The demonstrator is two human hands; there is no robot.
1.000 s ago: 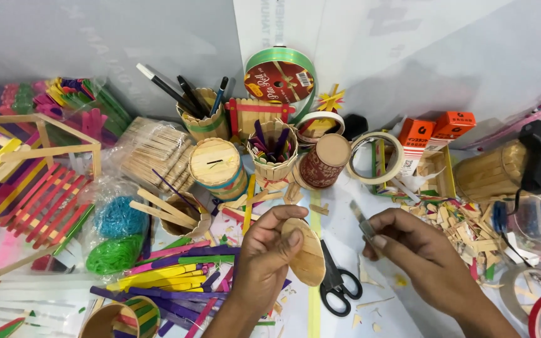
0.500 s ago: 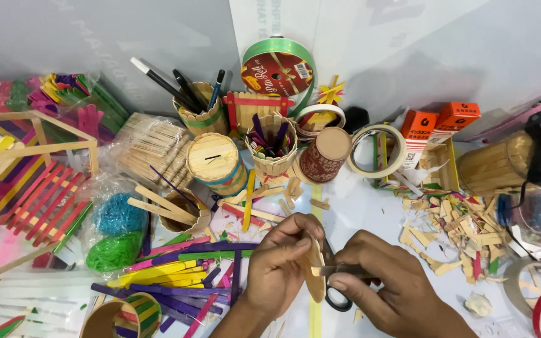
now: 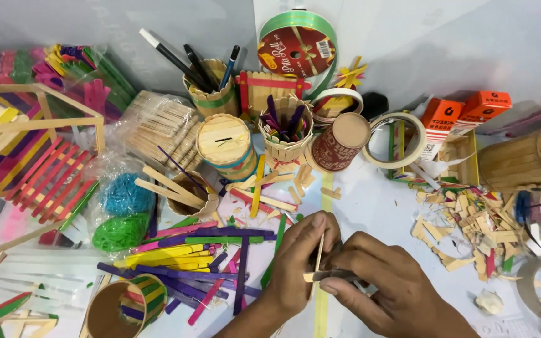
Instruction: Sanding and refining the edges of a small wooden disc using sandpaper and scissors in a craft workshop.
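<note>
Head view: thin pale wooden stick (image 3: 318, 260).

Fig.: pale wooden craft stick (image 3: 318, 253), flat, unpainted, seen nearly edge-on & held roughly upright, low centre of view above the white surface (image 3: 370, 206). Upper part pinched by left hand (image 3: 300, 260), thumb & fingers wrapped round it. Lower end crossed by a thin grey metal tool (image 3: 330, 275), lying approx. horizontal & touching the stick; type of tool not clear. Tool gripped by right hand (image 3: 377, 285), thumb on top. The two hands touch each other at the stick. Stick looks intact; lower tip hidden.
</note>
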